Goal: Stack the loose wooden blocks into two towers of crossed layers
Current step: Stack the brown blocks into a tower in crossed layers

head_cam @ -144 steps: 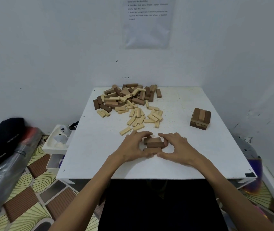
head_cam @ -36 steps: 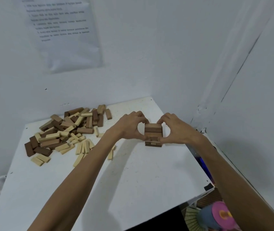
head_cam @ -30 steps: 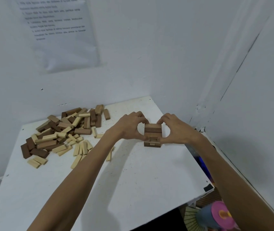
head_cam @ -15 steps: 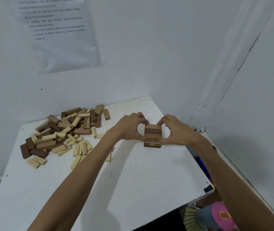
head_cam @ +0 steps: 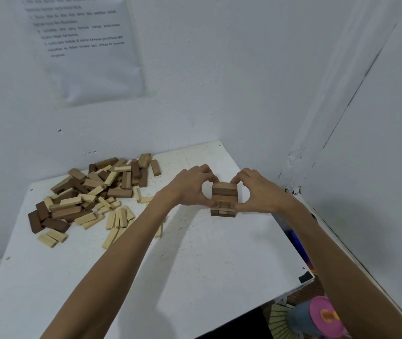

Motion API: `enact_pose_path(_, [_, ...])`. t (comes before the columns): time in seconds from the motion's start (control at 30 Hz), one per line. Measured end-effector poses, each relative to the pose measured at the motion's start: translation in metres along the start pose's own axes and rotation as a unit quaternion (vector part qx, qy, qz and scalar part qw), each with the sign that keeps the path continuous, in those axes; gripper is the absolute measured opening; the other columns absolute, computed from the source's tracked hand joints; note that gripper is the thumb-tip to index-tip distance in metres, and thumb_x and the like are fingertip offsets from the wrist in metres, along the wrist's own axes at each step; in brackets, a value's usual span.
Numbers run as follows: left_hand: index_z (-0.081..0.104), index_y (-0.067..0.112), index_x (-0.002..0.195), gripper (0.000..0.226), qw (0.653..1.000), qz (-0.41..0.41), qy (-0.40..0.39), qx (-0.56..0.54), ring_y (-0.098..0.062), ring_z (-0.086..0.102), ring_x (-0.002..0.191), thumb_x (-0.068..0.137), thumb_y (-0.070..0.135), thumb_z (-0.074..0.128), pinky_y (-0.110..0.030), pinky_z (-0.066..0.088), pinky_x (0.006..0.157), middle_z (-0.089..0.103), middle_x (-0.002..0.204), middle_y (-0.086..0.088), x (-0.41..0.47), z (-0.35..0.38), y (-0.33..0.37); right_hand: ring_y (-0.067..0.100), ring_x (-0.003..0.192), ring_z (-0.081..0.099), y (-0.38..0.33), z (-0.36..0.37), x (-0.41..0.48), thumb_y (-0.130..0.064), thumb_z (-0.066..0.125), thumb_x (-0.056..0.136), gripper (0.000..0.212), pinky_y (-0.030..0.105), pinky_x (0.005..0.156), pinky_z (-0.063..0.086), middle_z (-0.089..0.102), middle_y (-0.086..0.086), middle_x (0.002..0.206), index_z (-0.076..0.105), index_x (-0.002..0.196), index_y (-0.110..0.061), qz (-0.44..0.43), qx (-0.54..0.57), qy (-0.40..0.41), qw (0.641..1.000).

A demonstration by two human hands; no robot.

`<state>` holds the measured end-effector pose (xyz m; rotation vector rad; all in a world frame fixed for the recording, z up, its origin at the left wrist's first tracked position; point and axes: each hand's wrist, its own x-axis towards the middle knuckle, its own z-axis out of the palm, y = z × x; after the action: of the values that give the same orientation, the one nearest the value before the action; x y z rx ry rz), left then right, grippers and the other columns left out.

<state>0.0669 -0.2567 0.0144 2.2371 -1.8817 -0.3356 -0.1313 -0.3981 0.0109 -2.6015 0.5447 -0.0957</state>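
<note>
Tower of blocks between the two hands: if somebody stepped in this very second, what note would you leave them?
Hands: the left hand and the right hand each pinch the upper layers of the tower from opposite sides.
Where: the tower's bottom layers rest on the white table, toward its right edge.
Done: one short tower of crossed layers, light and dark.
Unclear: whether the held layers are fully seated.
Left: let go gently, then keep building from the loose blocks heaped at the table's far left. No second tower is in view.
</note>
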Motion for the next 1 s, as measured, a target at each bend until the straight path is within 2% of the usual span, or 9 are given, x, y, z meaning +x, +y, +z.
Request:
enact_pose_path(0.47, [0.06, 0.03, 0.124, 0.061, 0.996, -0.027, -0.009, -0.079, -0.009, 0.054, 0.103, 0.073, 0.053, 0.084, -0.032, 0.046, 0.09, 0.056, 0.116, 0.016, -0.001, 0.0041, -0.0006, -0.002, 0.113, 0.039, 0.0014, 0.0025, -0.0024, -0.047, 0.075, 0.08, 0.06, 0.024, 0.082, 0.037, 0.047, -0.021, 0.126, 0.048, 0.132, -0.033, 0.023, 0.017, -0.011, 1.0])
enact_pose_path(0.7, [0.059, 0.031, 0.127, 0.062, 0.994, -0.029, -0.008, -0.109, -0.009, 0.054, 0.104, 0.073, 0.05, 0.085, -0.035, 0.048, 0.092, 0.057, 0.119, 0.016, -0.0037, 0.0066, -0.0019, -0.001, 0.118, 0.038, 0.0023, 0.0023, -0.0029, -0.047, 0.073, 0.082, 0.066, 0.026, 0.088, 0.039, 0.045, -0.021, 0.131, 0.045, 0.139, -0.031, 0.02, 0.013, -0.017, 1.0])
enact_pose_path(0.83, [0.053, 0.03, 0.137, 0.077, 0.994, -0.027, -0.01, -0.109, -0.008, 0.053, 0.109, 0.071, 0.054, 0.086, -0.037, 0.047, 0.095, 0.056, 0.127, 0.016, -0.0045, 0.0064, -0.0028, 0.0, 0.125, 0.036, 0.0026, 0.0011, -0.0041, -0.047, 0.075, 0.082, 0.076, 0.028, 0.096, 0.04, 0.041, -0.019, 0.138, 0.039, 0.147, -0.029, 0.017, 0.019, -0.019, 0.999])
enact_pose_path(1.0, [0.049, 0.029, 0.141, 0.087, 0.993, -0.031, -0.01, -0.11, -0.007, 0.051, 0.114, 0.068, 0.057, 0.087, -0.04, 0.047, 0.1, 0.055, 0.133, 0.017, -0.0087, 0.0027, -0.0058, 0.007, 0.134, 0.035, -0.0014, -0.0036, -0.0062, -0.054, 0.075, 0.081, 0.084, 0.038, 0.109, 0.039, 0.041, -0.015, 0.145, 0.036, 0.151, -0.027, 0.009, 0.012, -0.008, 1.0])
